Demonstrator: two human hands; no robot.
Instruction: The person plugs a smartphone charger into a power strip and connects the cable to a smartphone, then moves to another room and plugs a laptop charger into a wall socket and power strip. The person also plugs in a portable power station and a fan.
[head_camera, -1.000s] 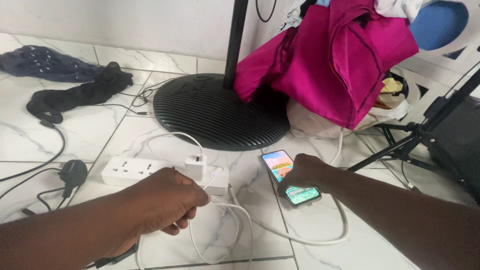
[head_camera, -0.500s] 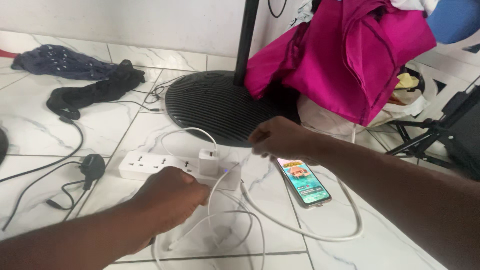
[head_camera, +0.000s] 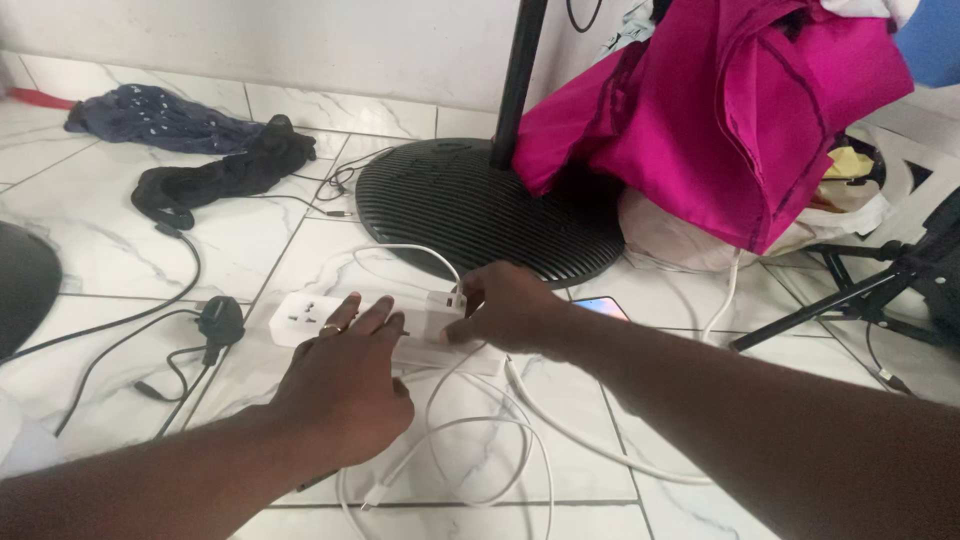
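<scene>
A white power strip (head_camera: 300, 316) lies on the marble floor tiles. My left hand (head_camera: 345, 385) rests flat on it, fingers spread over its top. My right hand (head_camera: 505, 310) is closed on the white charger adapter (head_camera: 447, 300) that stands plugged into the strip's right part. A thin white cable (head_camera: 480, 440) runs from the adapter and loops on the floor in front of me. A phone (head_camera: 603, 306) with a lit screen lies just right of my right hand, mostly hidden by my wrist.
A black round stand base (head_camera: 480, 215) with its pole sits behind the strip. Magenta cloth (head_camera: 720, 120) hangs at the right above a black tripod leg (head_camera: 850, 300). Dark clothes (head_camera: 225, 175), a black plug (head_camera: 220, 320) and black cords lie at the left.
My right hand left the phone and moved left onto the charger adapter. My left hand let go of the white cable and spread flat over the power strip. The view shifted left.
</scene>
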